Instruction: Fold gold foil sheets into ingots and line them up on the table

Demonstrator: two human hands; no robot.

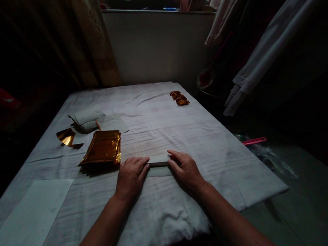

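Note:
My left hand (132, 175) and my right hand (185, 168) rest side by side on a table covered with a pale cloth (164, 123). Between them lies a thin dark strip (158, 164) on a pale sheet of paper (159, 171). The fingers of both hands are curled and press on the ends of the strip. Just left of my left hand sits a stack of shiny gold foil sheets (102, 148).
A cut piece of gold foil (66, 137) and a folded white bundle (88, 119) lie at the left. Several small folded gold pieces (180, 98) sit at the far right edge. A large white sheet (31, 218) lies near left. Hanging clothes (261, 53) and a floor with a pink-handled tool (254, 141) are at right.

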